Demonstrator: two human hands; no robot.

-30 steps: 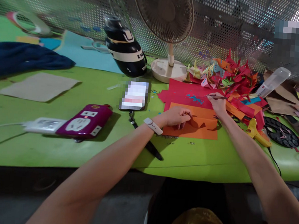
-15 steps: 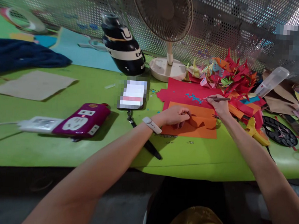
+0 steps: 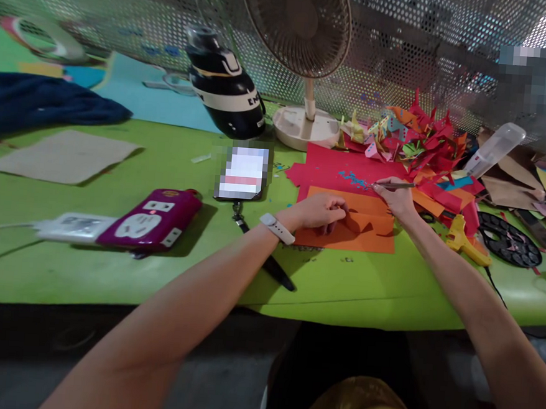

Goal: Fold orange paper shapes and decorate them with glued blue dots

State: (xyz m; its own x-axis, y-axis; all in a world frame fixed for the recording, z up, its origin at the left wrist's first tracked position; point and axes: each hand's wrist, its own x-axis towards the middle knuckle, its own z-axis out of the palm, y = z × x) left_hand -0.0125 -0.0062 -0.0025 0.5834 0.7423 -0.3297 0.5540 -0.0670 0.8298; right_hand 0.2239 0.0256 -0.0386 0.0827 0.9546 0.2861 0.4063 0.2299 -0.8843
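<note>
My left hand (image 3: 322, 211) rests curled on an orange paper sheet (image 3: 369, 233), its fingers pinching a raised fold of that sheet. My right hand (image 3: 396, 196) grips a thin metal tool (image 3: 393, 184), like tweezers or a craft knife, with the tip pointing left over a red paper sheet (image 3: 336, 165). Small blue scraps (image 3: 355, 180) lie on the red sheet just beside the tool's tip. A white watch (image 3: 278, 228) is on my left wrist.
A pile of folded coloured paper pieces (image 3: 412, 142) lies behind the sheets. A desk fan (image 3: 306, 57), a black bottle (image 3: 225, 89), a phone (image 3: 242, 172), a purple power strip (image 3: 147, 224), a yellow glue gun (image 3: 464, 240) and a brown card (image 3: 61, 155) sit on the green table (image 3: 156, 271).
My right hand with the tool has drifted slightly left and nearer, toward the blue scraps. My left hand has stayed on the orange sheet.
</note>
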